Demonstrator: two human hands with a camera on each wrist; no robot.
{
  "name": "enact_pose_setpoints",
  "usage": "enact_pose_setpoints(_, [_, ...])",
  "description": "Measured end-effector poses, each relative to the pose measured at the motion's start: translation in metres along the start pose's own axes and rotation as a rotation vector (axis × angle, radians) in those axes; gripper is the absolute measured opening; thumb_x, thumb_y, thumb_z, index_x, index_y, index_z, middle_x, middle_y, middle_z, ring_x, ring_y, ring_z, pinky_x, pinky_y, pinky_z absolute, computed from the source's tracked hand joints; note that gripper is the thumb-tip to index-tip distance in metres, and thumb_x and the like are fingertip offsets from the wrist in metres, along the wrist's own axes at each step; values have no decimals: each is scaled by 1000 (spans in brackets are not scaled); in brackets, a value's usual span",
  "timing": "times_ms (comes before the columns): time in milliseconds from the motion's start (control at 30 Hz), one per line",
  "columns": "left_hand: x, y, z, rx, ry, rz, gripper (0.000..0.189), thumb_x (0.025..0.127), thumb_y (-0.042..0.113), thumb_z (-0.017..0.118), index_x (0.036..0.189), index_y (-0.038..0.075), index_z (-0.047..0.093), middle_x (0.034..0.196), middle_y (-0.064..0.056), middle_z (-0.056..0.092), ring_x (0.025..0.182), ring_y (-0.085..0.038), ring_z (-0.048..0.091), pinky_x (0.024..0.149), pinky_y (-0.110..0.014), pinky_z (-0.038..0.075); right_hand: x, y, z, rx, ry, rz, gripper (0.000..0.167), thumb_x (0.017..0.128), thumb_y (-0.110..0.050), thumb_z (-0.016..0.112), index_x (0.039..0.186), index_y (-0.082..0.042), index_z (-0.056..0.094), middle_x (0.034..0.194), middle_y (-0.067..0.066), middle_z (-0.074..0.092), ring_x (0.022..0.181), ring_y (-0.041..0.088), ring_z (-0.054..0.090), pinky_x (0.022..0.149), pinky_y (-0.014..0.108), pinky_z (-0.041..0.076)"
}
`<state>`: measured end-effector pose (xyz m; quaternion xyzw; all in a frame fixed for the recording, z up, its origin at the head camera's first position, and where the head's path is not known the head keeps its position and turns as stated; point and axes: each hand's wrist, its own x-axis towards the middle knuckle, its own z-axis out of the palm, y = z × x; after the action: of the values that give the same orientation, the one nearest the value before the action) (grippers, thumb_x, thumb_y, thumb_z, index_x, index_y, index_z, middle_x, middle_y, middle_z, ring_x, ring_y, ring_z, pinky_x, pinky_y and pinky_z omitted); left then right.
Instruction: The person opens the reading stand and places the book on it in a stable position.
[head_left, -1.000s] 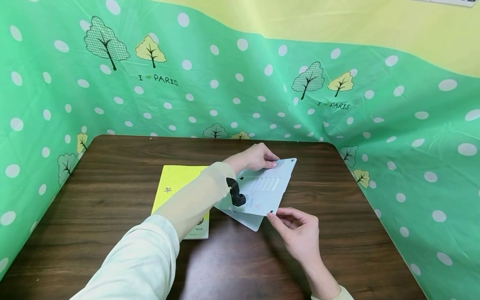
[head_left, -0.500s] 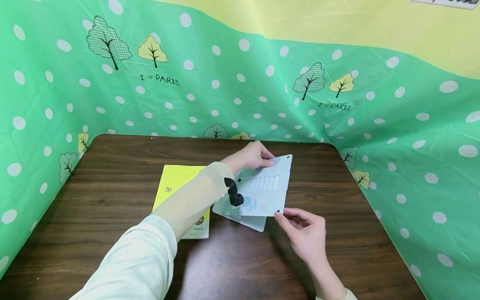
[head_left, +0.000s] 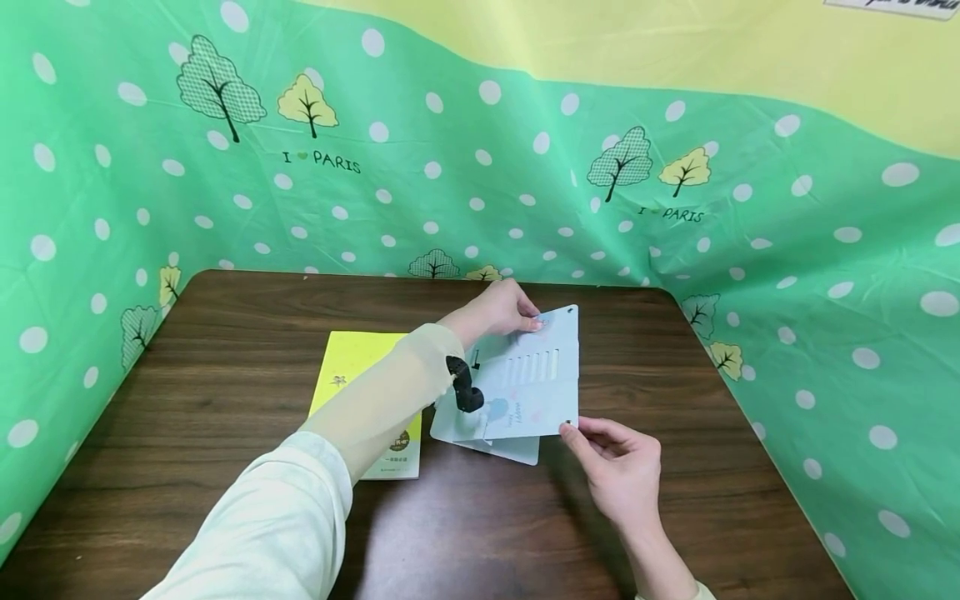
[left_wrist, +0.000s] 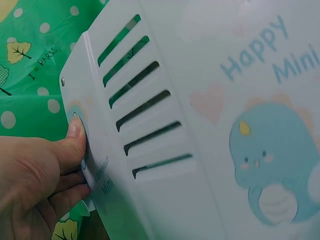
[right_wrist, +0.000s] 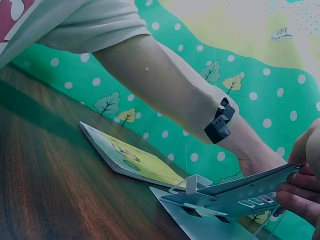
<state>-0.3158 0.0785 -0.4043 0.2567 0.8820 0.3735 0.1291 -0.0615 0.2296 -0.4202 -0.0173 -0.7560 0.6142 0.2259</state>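
A pale blue-white folding book stand (head_left: 536, 408), printed with a dinosaur and "Happy Mini", is held between both hands. Its slotted panel is raised at a tilt over a lower base plate (head_left: 517, 450). My left hand (head_left: 501, 313) reaches across and pinches the panel's far edge, thumb on the printed face (left_wrist: 210, 150). At the near right corner my right hand (head_left: 622, 471) pinches the panel between thumb and fingers. In the right wrist view, the stand's hinge (right_wrist: 205, 210) and a bent page clip (right_wrist: 195, 182) show near the table.
A yellow book (head_left: 356, 358) lies on the dark wooden table (head_left: 225, 350), left of the stand and partly under the left forearm. A black camera mount (head_left: 465, 385) sits at the left wrist. Green dotted cloth (head_left: 480, 183) rises behind and beside the table.
The panel has turned so its right edge stands straighter in the head view. My right hand has shifted right with its corner, while the left has moved slightly left. Both keep hold.
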Motion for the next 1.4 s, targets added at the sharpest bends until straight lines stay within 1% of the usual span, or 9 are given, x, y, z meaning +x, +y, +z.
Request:
enact_pose_setpoints(367, [-2,-8,-7,-11,15,-12,27,92,32,86,110,12,84,96,5,77,85,-11,68,74,-25,56,4,3,-6,61,26,4,9,82,19,80,88,12,79,82,25,75,65,19,76,62,26,61])
enact_pose_setpoints(500, [-3,-11,-10,-2,15,-7,24,91,33,86,105,13,85,89,8,75,81,-11,66,70,-25,55,6,5,-8,75,31,1,9,82,19,80,88,13,78,80,23,76,61,19,76,61,26,61])
enact_pose_setpoints(667, [-5,-12,-13,-20,13,-43,21,90,33,87,99,14,86,83,6,75,73,-12,63,61,-25,50,9,7,-11,55,40,3,9,82,17,83,89,13,79,78,18,77,60,18,75,60,26,61])
enact_pose_setpoints(867, [-8,-14,-16,-16,33,-67,20,88,33,88,95,14,85,82,6,74,74,-12,64,63,-25,52,15,8,-15,38,64,31,9,82,18,82,89,13,79,77,16,77,60,18,75,59,24,60])
enact_pose_setpoints(1000, [-9,-16,-18,-9,39,-93,20,88,34,89,93,15,84,94,1,75,82,-16,65,66,-27,52,19,10,-19,34,79,51,9,82,17,82,89,14,79,75,16,76,58,19,74,58,24,59])
enact_pose_setpoints(1067, [-10,-16,-20,6,48,-105,21,88,36,89,91,16,84,113,-5,74,96,-18,66,69,-26,52,21,11,-21,44,86,59,9,82,18,82,90,15,78,75,17,76,58,19,74,59,24,60])
enact_pose_setpoints(1167, [-11,-18,-22,24,52,-117,22,88,37,89,89,15,84,124,-9,69,102,-21,65,69,-26,52,25,13,-22,69,98,72,10,82,17,82,91,17,77,75,17,76,57,19,74,60,24,60])
enact_pose_setpoints(1233, [-12,-19,-23,29,59,-116,22,87,36,89,87,15,84,121,-8,71,98,-20,66,68,-26,52,27,14,-23,74,104,83,10,83,16,82,92,17,77,75,16,76,58,19,74,60,24,60])
enact_pose_setpoints(1400, [-13,-24,-25,6,46,-130,23,87,35,90,82,14,83,85,-1,73,75,-15,62,62,-26,51,31,15,-25,49,124,111,12,84,12,83,93,16,78,74,11,77,59,16,73,60,22,59])
